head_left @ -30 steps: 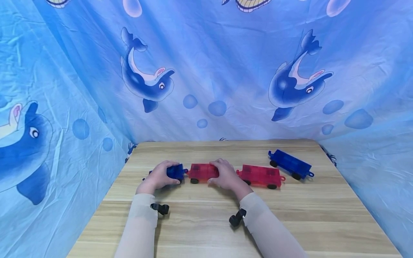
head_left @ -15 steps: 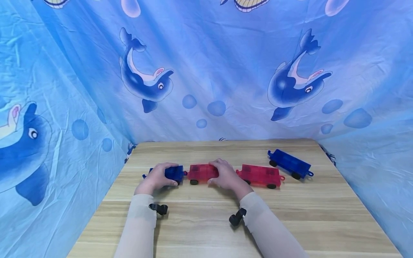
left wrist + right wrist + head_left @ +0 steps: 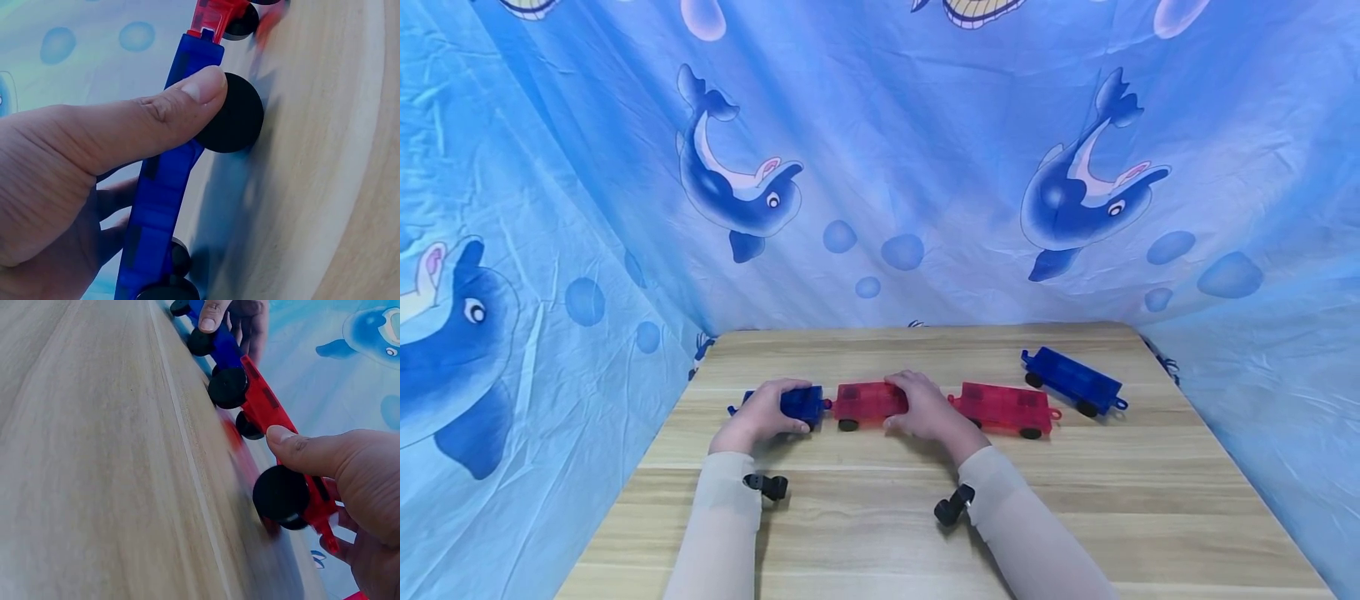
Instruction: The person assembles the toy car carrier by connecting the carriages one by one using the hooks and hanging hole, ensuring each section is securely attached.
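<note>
In the head view my left hand grips a small see-through blue toy train car with black wheels. The left wrist view shows the thumb across its near side by a wheel, other fingers behind. My right hand holds a matching red train car between thumb and fingers, at its right end. Both cars stand in one line, and the red coupling knob meets the blue car's right end. In the right wrist view the red car runs straight up to the blue one.
A second red train car stands just right of my right hand, its left coupling close to the hand. Behind it, a second blue train car sits at an angle on the wooden table. A dolphin-print cloth hangs behind the table.
The blue car, gripped by my left hand, has shifted slightly left. The red car has followed a little to the left. The blue loop visible between them earlier no longer shows.
</note>
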### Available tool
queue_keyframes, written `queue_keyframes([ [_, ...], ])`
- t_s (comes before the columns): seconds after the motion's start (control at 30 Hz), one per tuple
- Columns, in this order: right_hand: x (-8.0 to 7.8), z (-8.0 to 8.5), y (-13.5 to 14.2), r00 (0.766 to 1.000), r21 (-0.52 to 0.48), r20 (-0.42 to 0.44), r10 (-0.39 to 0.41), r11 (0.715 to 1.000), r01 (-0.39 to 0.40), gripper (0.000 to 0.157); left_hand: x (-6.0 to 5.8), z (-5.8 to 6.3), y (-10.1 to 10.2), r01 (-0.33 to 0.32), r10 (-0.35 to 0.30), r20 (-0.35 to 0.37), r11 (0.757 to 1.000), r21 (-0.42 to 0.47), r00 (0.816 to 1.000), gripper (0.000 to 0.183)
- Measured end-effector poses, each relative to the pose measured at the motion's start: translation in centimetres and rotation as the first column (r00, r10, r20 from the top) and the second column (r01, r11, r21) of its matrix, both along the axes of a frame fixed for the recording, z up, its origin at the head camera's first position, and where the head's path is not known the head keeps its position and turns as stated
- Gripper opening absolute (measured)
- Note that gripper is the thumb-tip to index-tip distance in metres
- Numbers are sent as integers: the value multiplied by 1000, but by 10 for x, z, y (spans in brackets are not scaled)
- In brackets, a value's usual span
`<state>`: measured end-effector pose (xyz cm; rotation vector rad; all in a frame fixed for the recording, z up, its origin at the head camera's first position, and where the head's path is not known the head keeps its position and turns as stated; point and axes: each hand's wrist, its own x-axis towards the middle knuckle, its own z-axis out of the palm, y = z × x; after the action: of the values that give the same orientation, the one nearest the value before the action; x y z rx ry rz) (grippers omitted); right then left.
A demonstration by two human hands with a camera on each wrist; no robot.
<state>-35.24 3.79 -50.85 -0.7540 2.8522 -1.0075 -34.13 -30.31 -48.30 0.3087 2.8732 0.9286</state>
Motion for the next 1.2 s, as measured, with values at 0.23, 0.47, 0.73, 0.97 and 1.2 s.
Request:
queue_keyframes([
  [0.23,3,7,16,999,-6,-26,21,1000,-21,83,1,-1,-7,-2,2,6,1000,12,1000,85],
  [0.47,9,18,40,999,-45,-41,23,999,-24,81,1,-2,-15,-8,8,-6,1000,-19,1000,86],
  [0.73,14,30,67,996,-21,-78,-33,999,32,80,1,-2,-22,-13,12,-20,999,-34,1000,87],
  [0.97,18,38,92,994,0,-91,-67,998,67,80,3,-2,-31,-15,15,-16,999,-33,1000,86],
  [1.2,18,41,113,987,13,-76,-145,989,147,80,6,-1,-38,-33,34,9,999,-25,999,84],
])
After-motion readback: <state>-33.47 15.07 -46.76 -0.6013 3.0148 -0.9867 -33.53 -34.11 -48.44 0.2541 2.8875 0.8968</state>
